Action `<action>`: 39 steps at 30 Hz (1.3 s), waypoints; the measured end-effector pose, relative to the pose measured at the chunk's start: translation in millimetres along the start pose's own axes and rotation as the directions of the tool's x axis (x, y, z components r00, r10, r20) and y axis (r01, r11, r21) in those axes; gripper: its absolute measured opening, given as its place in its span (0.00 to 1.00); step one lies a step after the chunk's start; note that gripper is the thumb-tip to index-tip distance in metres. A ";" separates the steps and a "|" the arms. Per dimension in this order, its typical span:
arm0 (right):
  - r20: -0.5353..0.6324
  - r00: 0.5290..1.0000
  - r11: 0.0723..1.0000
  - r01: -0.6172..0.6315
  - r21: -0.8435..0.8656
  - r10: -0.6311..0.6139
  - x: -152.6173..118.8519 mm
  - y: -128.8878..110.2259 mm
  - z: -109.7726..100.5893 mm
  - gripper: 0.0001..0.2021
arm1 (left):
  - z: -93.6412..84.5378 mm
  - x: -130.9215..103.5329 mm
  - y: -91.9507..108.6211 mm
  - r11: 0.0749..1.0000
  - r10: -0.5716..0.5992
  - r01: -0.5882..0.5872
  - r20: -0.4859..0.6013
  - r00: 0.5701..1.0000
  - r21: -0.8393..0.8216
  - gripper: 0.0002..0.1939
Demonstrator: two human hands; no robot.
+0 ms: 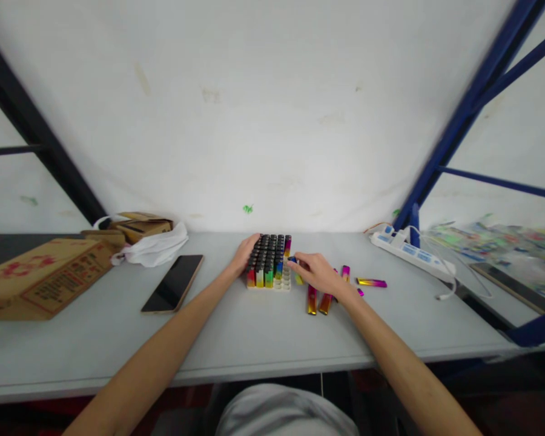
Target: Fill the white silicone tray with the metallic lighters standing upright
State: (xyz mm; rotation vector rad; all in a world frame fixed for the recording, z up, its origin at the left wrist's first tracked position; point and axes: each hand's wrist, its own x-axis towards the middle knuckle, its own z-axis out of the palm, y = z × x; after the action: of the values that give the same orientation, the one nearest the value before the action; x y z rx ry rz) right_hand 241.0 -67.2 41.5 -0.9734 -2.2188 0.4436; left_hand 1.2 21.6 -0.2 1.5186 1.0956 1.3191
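A white tray (282, 286) holds rows of upright lighters (268, 257) with black tops and red, yellow, green and blue bodies. Its front right corner shows bare white slots. My left hand (244, 254) is closed around the left rear side of this block, its fingertips partly hidden. To the right of the tray, my right hand (317, 270) pinches a lighter (292, 259) with a blue end; a yellow part shows below the fingers. Shiny purple-and-gold lighters (312, 300) lie loose on the table below and beyond this hand.
A dark-screened phone (173, 284) lies on the grey table (236, 339) left of my forearm. Further left are a cardboard box (49, 275) and a white plastic bag (157, 247). A power strip (409, 251) with cables lies right, near blue metal posts (454, 133). A white wall stands behind.
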 end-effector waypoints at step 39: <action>0.225 0.944 0.970 -0.225 -0.092 0.241 -25.7 59.2 -55.3 0.10 | -1.4 2.6 -5.7 0.999 0.006 -0.005 0.009 1.000 -0.034 0.24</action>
State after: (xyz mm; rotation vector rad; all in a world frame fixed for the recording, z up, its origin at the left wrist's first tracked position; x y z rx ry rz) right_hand 322.9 -44.7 38.4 -1.2849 -2.3477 0.6241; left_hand -0.6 25.7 -4.8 1.5025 1.0591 1.3271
